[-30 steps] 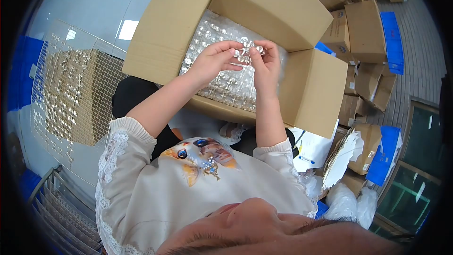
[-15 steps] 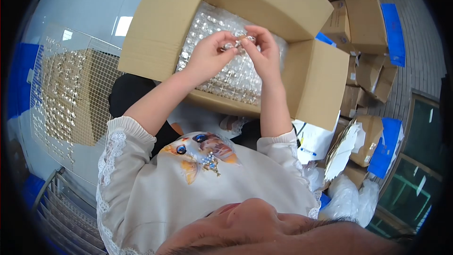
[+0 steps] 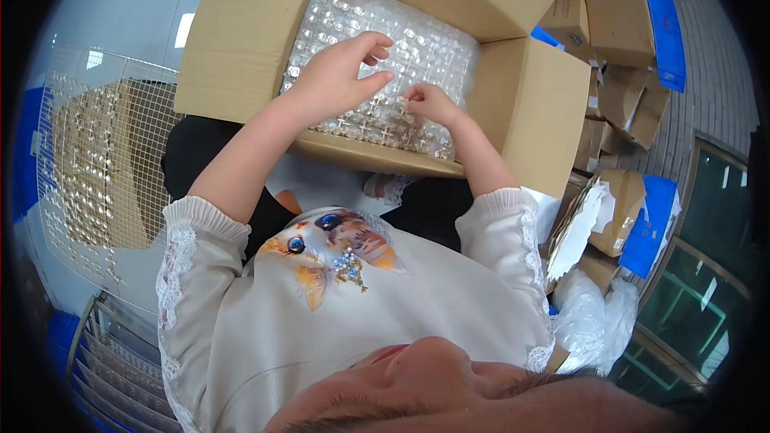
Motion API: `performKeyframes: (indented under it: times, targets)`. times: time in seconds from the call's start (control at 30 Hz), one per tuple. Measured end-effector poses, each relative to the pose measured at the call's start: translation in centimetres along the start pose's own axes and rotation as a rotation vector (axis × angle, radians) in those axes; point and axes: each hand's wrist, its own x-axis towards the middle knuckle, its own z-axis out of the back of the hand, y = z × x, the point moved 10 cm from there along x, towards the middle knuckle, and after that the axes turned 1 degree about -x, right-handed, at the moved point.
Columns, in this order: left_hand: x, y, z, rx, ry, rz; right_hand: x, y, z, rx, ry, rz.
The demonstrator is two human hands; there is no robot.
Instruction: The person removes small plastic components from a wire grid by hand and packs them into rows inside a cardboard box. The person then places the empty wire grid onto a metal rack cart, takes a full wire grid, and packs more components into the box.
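An open cardboard box (image 3: 241, 40) stands in front of me. Inside it, small shiny metallic pieces (image 3: 345, 12), some cross-shaped, lie in rows on clear plastic. My left hand (image 3: 341, 72) hovers over the rows, with its thumb and fingers apart and nothing between them. Lower and to the right, my right hand (image 3: 433, 104) pinches a small shiny piece (image 3: 405, 103) close above the layer. The fingertips partly cover that piece, so its exact kind is unclear.
To the left, a wire grid (image 3: 164, 100) with many similar shiny pieces sits before another carton. A rack (image 3: 120, 369) stands below it. Cartons (image 3: 613, 16), blue sheets (image 3: 666, 36), stacked white paper (image 3: 577, 232) and clear plastic bags (image 3: 589, 321) are on the right.
My hands were together over the box, fingering a small shiny piece. Now they are apart: the left has opened, and the right has moved down toward the near rows with a piece.
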Motion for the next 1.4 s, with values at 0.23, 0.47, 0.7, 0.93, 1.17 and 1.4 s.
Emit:
performKeyframes:
  times: [0.23, 0.47, 0.7, 0.93, 1.17, 1.4]
  targets:
    - [-0.1, -0.1, -0.5, 0.074, 0.058, -0.022, -1.3, 4.0, 0.2, -0.741, -0.261, 0.256]
    - [-0.1, -0.2, -0.6, 0.128, 0.073, -0.025, -0.8, 5.0, -0.6, -0.694, -0.204, 0.204]
    - [-0.1, -0.5, -0.9, 0.172, 0.107, -0.065, -0.6, 5.7, -1.5, -0.769, -0.168, 0.177]
    - [-0.2, -0.6, -1.0, 0.197, 0.109, -0.089, -0.8, 7.0, -2.1, -0.810, -0.170, 0.228]
    - [-0.2, -0.7, -1.0, 0.220, 0.112, -0.105, -0.7, 7.3, -2.8, -0.805, -0.212, 0.311]
    - [-0.2, -0.9, -1.0, 0.238, 0.118, -0.111, -1.1, 8.1, -2.7, -0.797, -0.268, 0.388]
